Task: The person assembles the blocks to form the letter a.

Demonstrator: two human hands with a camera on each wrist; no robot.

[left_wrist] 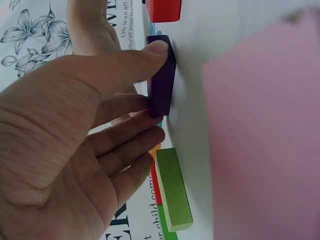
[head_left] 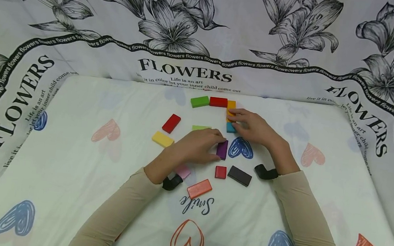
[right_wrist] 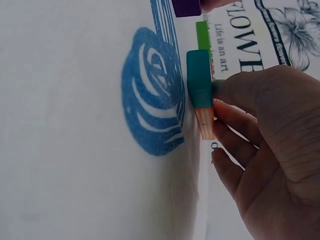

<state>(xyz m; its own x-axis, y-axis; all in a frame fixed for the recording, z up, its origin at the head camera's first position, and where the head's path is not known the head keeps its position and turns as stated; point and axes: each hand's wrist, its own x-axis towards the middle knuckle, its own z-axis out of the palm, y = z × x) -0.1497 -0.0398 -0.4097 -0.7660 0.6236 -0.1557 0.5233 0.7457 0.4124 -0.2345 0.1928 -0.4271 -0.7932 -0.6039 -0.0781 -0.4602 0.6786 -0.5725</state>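
My left hand [head_left: 198,145] holds a purple block [head_left: 222,149], the thumb on its near end and a fingertip at its far end. A light green block [left_wrist: 173,190] lies beside the lower fingers in the left wrist view. Further back, my right hand [head_left: 254,127] rests at an orange block [head_left: 231,106] and a blue block [head_left: 231,127] set end to end. Its thumb touches the blue block and its fingers reach over the orange one. A red block [head_left: 218,102] meets the orange one at a corner, with a green block [head_left: 199,101] adjoining.
Around my left arm lie a dark red block [head_left: 171,123], a yellow block [head_left: 162,139], a partly hidden pink block [head_left: 182,171] and an orange-red block [head_left: 199,188]. A small red block [head_left: 220,172] and a black block [head_left: 240,176] lie nearer, on a heart-printed cloth [head_left: 129,220].
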